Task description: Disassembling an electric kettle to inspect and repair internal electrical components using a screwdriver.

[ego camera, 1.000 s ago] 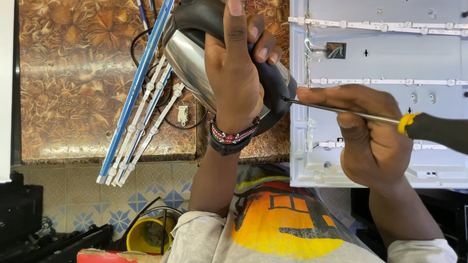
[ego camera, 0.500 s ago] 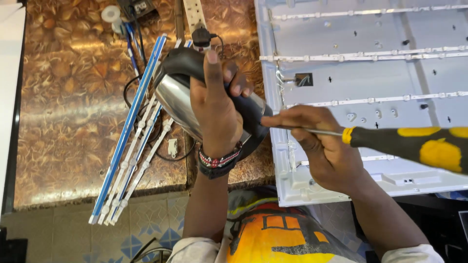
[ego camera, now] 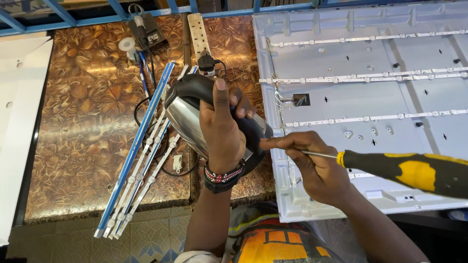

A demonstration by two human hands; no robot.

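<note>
My left hand point(ego camera: 222, 129) grips a steel electric kettle point(ego camera: 187, 119) with a black handle and base, held tilted on its side above the brown patterned worktop point(ego camera: 78, 122). My right hand point(ego camera: 312, 165) holds a screwdriver with a black and yellow handle point(ego camera: 409, 170); its thin metal shaft points left at the kettle's black base, with my fingertips pinched near the tip. A beaded bracelet sits on my left wrist.
A large white panel point(ego camera: 365, 97) with thin LED strips lies at the right. Several loose strips point(ego camera: 141, 165) lean across the worktop left of the kettle. A white power strip point(ego camera: 200, 39), a black box and cables lie at the back. A white sheet point(ego camera: 19, 122) lies far left.
The view has tilted up, showing more of the worktop's back. Both hands keep their hold; the screwdriver handle has swung further right and lower in view.
</note>
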